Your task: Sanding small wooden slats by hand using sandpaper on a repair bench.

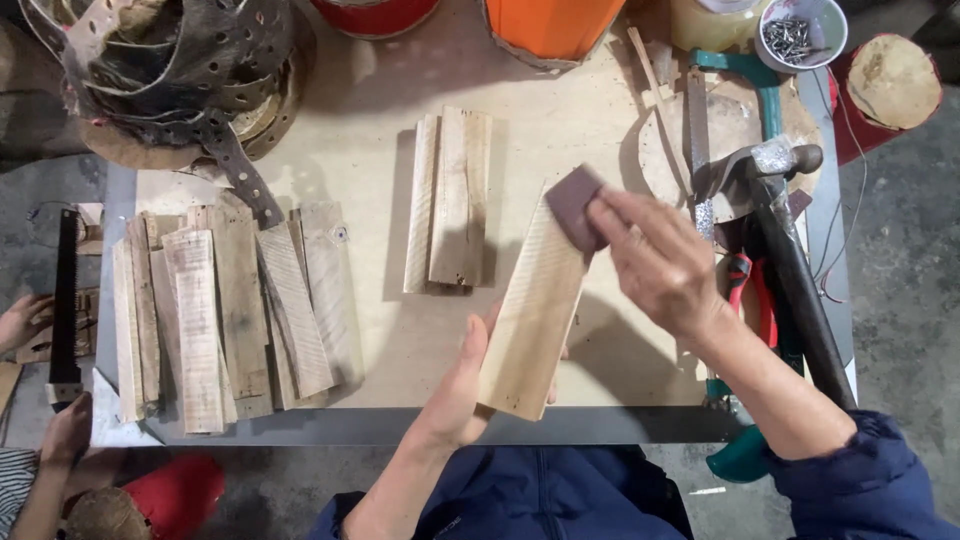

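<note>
My left hand point(455, 390) grips the near end of a pale wooden slat point(535, 305), holding it tilted over the table's front edge. My right hand point(655, 260) presses a dark reddish-brown sanding block point(575, 205) onto the slat's far end. The slat's grain shows along its whole length between the two hands.
Two stacked slats point(450, 200) lie mid-table; a spread pile of several slats point(230, 310) lies left. A hammer point(790, 250), saw point(765, 85), red-handled pliers point(745, 290) and cup of nails point(800, 35) crowd the right. Perforated metal strapping point(180, 70) sits far left. Another person's hands point(40, 400) are at the left edge.
</note>
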